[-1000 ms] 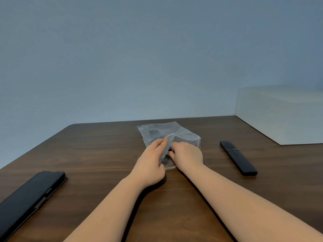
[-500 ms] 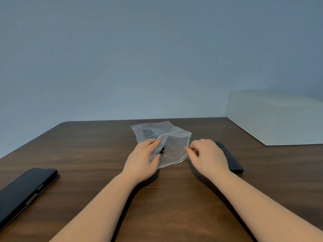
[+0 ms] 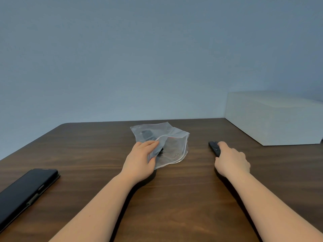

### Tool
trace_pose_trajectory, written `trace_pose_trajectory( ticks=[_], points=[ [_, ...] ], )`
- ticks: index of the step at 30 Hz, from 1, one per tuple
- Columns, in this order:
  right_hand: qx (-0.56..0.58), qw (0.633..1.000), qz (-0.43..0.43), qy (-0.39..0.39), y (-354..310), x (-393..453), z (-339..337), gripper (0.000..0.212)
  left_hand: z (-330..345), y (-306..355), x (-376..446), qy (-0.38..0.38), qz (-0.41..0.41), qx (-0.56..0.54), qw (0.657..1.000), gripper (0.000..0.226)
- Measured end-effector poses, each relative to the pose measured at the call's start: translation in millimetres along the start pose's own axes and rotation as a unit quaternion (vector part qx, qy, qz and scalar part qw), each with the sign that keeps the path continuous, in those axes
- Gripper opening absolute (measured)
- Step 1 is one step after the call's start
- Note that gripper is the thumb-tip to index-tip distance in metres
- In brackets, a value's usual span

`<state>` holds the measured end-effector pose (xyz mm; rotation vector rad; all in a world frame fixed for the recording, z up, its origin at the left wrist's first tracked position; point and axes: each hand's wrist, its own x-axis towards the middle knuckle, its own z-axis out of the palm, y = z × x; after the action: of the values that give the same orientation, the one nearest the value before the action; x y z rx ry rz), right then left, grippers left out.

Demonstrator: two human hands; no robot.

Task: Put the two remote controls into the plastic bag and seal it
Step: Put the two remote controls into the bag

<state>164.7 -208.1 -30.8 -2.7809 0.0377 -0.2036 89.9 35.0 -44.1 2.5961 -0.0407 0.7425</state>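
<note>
Head view: the bag point(image 3: 172, 145) lies mid-table point(image 3: 174, 198), its mouth turned toward the near right and propped open; the left hand point(image 3: 141, 161) pinches the near-left lip of that mouth between thumb and fingers, holding it up. One remote point(image 3: 148, 135) shows as a dark shape through the plastic, already inside toward the far end. The second remote point(image 3: 214, 147) lies on the table to the right of the bag, apart from it, with its long axis running from far left to near right; only its far end shows, the rest is under the right hand point(image 3: 231, 162). That hand rests on top of it with fingers curled down over it; whether they have closed around its sides cannot be told. A judgement: this remote is the right hand's to take, the bag mouth lies to its left, so it would be carried left and fed in lengthwise. A phone point(image 3: 24, 191) lies at the near left and a white box point(image 3: 272, 117) at the far right, both well apart.
</note>
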Motion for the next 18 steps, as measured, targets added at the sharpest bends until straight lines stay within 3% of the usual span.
trace_pose_trajectory(
  ticks=[5,8,10,14,18],
  points=[
    [0.12,0.989,-0.073,0.054,-6,-3,-5,0.039,0,-1,1,-0.003,-0.006,0.002,1.0,0.05],
    [0.243,0.94,-0.19,0.143,-17,-15,-15,0.037,0,-1,1,-0.003,-0.007,0.004,1.0,0.05],
    [0.283,0.911,-0.254,0.159,-27,-30,-23,0.034,0,-1,1,-0.003,-0.011,0.004,1.0,0.051],
    [0.251,0.886,-0.364,0.14,-40,-54,-24,0.028,0,-2,2,0.01,-0.021,0.0,1.0,0.05],
    [0.129,0.892,-0.422,0.101,-44,-57,-9,0.02,0,-1,2,0.019,-0.009,0.0,1.0,0.054]
  ],
)
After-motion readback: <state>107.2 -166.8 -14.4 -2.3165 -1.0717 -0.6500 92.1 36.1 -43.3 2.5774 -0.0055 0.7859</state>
